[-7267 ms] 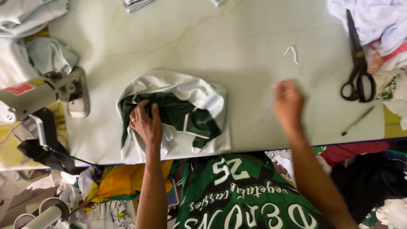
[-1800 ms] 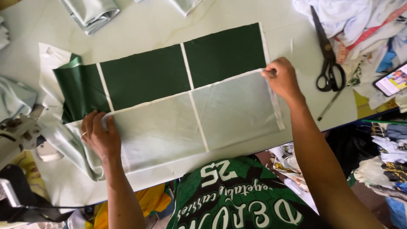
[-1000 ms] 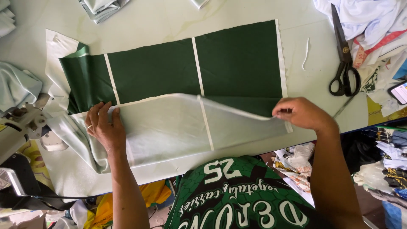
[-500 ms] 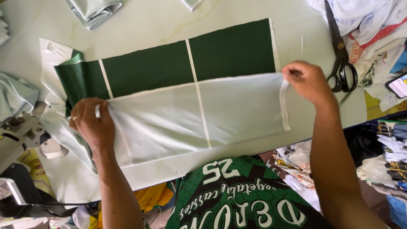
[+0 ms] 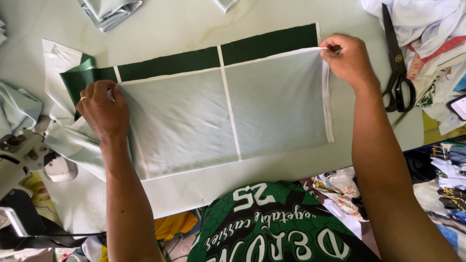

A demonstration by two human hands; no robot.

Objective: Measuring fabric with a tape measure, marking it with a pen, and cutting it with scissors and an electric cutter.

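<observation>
While the left hand (image 5: 103,110) pinches the left edge of the pale fabric panel (image 5: 228,119), the cloth lies flat on the table (image 5: 160,26), its long axis running left to right and tilted slightly up toward the right. One dark green strip (image 5: 218,56) shows along its far edge. At the upper right corner, the right hand (image 5: 347,60) grips the white hem between closed fingers. One pair of black scissors (image 5: 395,68) lies just beyond, blades pointing away.

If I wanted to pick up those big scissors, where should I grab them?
Grab the scissors by the black handle loops at the near end, coming from the table's front edge. The closed blades point away toward the far side, so the loops are nearest and safest.
</observation>
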